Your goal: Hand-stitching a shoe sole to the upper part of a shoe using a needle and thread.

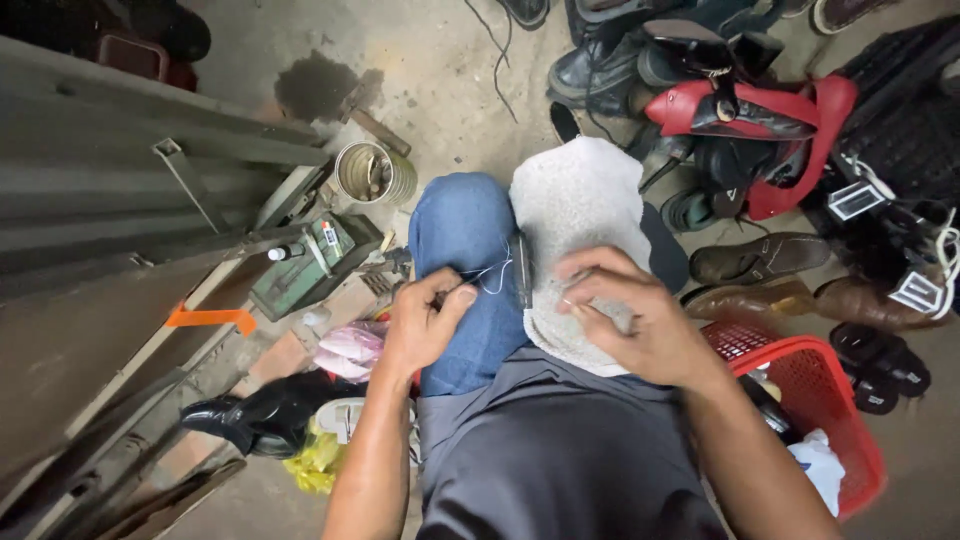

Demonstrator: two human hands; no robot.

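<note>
My left hand (425, 322) is closed over my blue-jeaned knee (465, 230) and pinches a thin pale thread (492, 275). The thread runs rightward to a dark strip (523, 270) wedged between my knees. My right hand (630, 315) presses down on a grey-white fleecy cloth (580, 200) draped over my other knee, fingers curled and pinching something small at the cloth's left edge. I cannot tell whether it is a needle.
A pile of shoes, with a red pair (770, 115) on top and brown ones (760, 258) below, lies at the right. A red plastic basket (830, 400) stands by my right arm. A tin can (375, 172), a green metal box (310, 262) and a black shoe (255, 415) are at the left.
</note>
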